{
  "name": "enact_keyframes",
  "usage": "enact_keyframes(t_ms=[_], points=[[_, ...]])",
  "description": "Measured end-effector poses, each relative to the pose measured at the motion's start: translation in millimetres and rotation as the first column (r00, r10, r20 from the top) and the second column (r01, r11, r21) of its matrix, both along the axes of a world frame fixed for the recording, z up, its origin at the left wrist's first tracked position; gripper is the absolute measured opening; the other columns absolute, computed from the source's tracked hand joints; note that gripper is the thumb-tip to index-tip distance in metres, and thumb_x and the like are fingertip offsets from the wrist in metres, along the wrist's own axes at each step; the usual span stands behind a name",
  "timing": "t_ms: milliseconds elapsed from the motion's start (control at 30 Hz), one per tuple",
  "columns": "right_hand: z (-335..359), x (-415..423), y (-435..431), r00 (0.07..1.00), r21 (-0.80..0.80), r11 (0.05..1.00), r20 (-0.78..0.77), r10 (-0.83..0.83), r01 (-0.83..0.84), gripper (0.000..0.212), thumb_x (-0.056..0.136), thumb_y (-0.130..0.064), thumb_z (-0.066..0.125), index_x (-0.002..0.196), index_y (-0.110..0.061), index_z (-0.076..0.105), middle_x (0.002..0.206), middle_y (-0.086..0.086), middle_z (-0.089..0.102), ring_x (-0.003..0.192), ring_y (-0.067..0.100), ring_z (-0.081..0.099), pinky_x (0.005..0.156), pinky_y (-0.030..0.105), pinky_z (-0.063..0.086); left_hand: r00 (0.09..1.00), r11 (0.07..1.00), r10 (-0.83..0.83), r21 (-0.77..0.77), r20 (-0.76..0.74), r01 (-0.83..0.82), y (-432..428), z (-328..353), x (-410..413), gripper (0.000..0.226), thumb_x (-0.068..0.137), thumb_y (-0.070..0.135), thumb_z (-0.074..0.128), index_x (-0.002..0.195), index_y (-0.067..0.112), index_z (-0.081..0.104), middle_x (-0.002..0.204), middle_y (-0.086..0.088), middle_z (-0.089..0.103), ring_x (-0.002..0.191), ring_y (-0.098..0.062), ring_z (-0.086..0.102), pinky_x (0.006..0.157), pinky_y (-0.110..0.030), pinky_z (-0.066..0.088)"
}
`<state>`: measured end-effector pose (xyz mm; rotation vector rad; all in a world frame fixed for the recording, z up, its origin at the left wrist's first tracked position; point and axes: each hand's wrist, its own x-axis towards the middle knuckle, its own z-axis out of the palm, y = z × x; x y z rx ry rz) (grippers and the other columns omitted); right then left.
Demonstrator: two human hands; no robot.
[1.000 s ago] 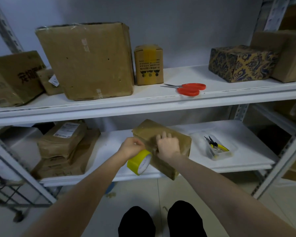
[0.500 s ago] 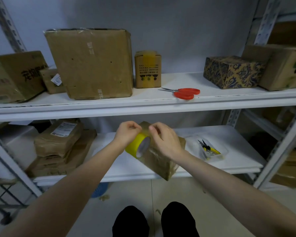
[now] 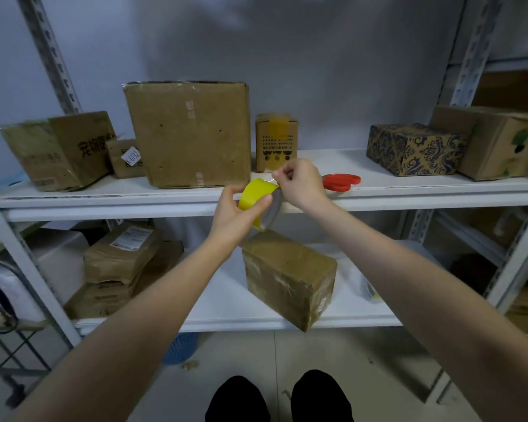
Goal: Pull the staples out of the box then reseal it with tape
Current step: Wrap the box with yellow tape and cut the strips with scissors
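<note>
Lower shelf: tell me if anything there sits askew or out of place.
The brown box sits turned at an angle, one corner overhanging the front edge of the lower shelf. The stacked parcels at the left look crumpled.

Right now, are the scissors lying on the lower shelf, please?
No, the scissors lie on the upper shelf, just beyond the right hand.

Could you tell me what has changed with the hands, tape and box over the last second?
The right hand left the box and now pinches the tape end at the roll's top. The left hand lifted the yellow tape roll up above the box. The box stays on the lower shelf, the scissors on the upper one.
</note>
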<state>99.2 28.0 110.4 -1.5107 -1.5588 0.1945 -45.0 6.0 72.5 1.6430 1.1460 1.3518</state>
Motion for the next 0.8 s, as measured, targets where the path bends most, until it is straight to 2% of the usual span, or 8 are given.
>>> enact_keyframes(t_ms=[33,100,200,300,500,633,700,800], points=[[3,1,6,1.0,-0.023,1.0,-0.024,0.006,-0.006,0.019,0.092,-0.026,0.06,0.086,-0.01,0.069,0.087,0.006,0.069,0.087,0.022,0.063,0.069,0.027,0.042,1.0,1.0,-0.015,0.013,-0.024,0.016,0,3,-1,0.019,0.084,0.031,0.071,0.091,0.017,0.059,0.079,0.004,0.058,0.071,-0.006,0.054,0.07,-0.025,0.043],[5,5,16,0.999,-0.074,0.997,-0.042,0.005,-0.008,0.018,0.092,-0.025,0.062,0.081,-0.011,0.067,0.084,0.005,0.066,0.089,0.023,0.063,0.072,0.029,0.044,0.995,0.997,-0.079,-0.007,-0.054,0.078,3,9,-2,0.021,0.086,0.028,0.068,0.075,0.012,0.061,0.069,-0.002,0.053,0.065,-0.011,0.047,0.067,-0.029,0.036],[9,15,28,0.996,-0.106,0.992,-0.051,-0.066,0.061,0.019,0.093,-0.022,0.06,0.082,-0.01,0.068,0.094,0.009,0.069,0.094,0.027,0.063,0.073,0.029,0.042,0.993,0.996,-0.068,-0.066,-0.091,0.062,10,16,-4,0.033,0.078,0.042,0.067,0.068,0.012,0.057,0.068,-0.007,0.048,0.066,-0.017,0.044,0.066,-0.03,0.033],[13,14,37,0.993,-0.111,0.991,0.091,-0.07,0.08,0.02,0.091,-0.018,0.06,0.071,-0.017,0.059,0.094,0.007,0.069,0.095,0.028,0.063,0.076,0.033,0.047,0.989,0.992,-0.033,-0.128,-0.144,0.015,18,12,-6,0.039,0.079,0.044,0.066,0.061,0.015,0.047,0.066,-0.008,0.045,0.064,-0.02,0.042,0.065,-0.031,0.031],[5,4,52,0.925,-0.13,0.983,0.373,-0.076,0.133,0.01,0.086,-0.021,0.062,0.084,-0.013,0.067,0.093,0.009,0.068,0.091,0.031,0.062,0.07,0.033,0.049,0.985,0.98,-0.009,-0.195,-0.174,-0.026,27,-3,-13,0.043,0.069,0.052,0.066,0.074,0.01,0.058,0.07,-0.009,0.047,0.066,-0.019,0.045,0.064,-0.03,0.034],[11,-1,51,0.818,-0.117,0.972,0.566,-0.102,0.202,0.011,0.089,-0.019,0.058,0.095,-0.009,0.058,0.094,0.01,0.059,0.094,0.033,0.059,0.068,0.033,0.042,0.992,0.97,-0.023,-0.242,-0.126,-0.008,27,-13,-9,0.046,0.062,0.057,0.063,0.079,0.014,0.056,0.074,-0.01,0.045,0.069,-0.018,0.045,0.064,-0.031,0.037],[13,-6,53,0.765,-0.081,0.969,0.631,-0.131,0.233,0.021,0.09,-0.016,0.058,0.108,-0.007,0.056,0.107,0.013,0.062,0.102,0.034,0.06,0.071,0.034,0.041,0.995,0.966,-0.033,-0.258,-0.097,0.007,26,-15,-8,0.046,0.062,0.057,0.064,0.081,0.015,0.057,0.074,-0.01,0.046,0.07,-0.018,0.046,0.065,-0.032,0.038],[21,-3,54,0.735,-0.042,0.955,0.649,-0.198,0.295,0.063,0.082,-0.032,0.073,0.127,-0.001,0.04,0.124,0.015,0.049,0.112,0.032,0.055,0.078,0.037,0.046,0.997,0.966,-0.022,-0.257,-0.08,0.001,25,-16,-10,0.041,0.07,0.052,0.068,0.079,0.014,0.055,0.075,-0.011,0.046,0.07,-0.019,0.046,0.065,-0.031,0.037]])
